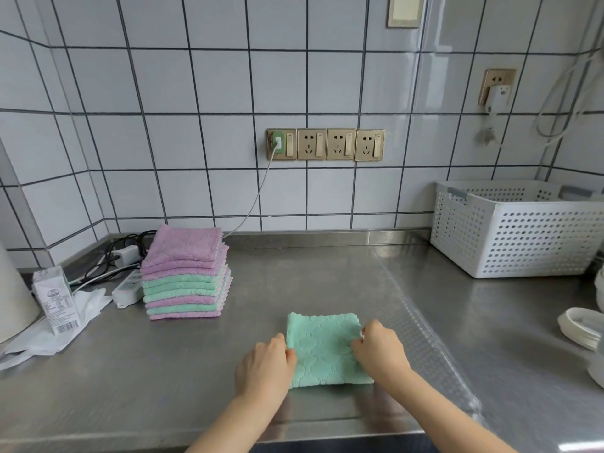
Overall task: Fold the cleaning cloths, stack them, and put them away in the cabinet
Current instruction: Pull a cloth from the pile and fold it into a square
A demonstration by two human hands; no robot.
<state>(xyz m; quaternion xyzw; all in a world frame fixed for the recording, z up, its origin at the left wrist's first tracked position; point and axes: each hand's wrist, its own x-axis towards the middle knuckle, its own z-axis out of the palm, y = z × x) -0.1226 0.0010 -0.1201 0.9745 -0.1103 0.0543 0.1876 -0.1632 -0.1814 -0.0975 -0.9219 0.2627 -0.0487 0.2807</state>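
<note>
- The green cloth (327, 349) lies folded on the steel counter (163, 371), right of the stack (186, 276).
- The left hand (264, 364) and right hand (380, 349) pinch its side edges with closed fingers.
- Best to lift both sides level, keeping the fold aligned.

hands (322, 361) pinching green cloth (327, 349), folded stack (186, 273)

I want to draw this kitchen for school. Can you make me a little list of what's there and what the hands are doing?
cloth being folded: green cloth, flat on the steel counter
left hand: pinching the cloth's left edge
right hand: pinching the cloth's right edge
stack: folded purple and green cloths, back left
basket: white, holes in its sides, back right
wall: four sockets, one with a charger
</note>
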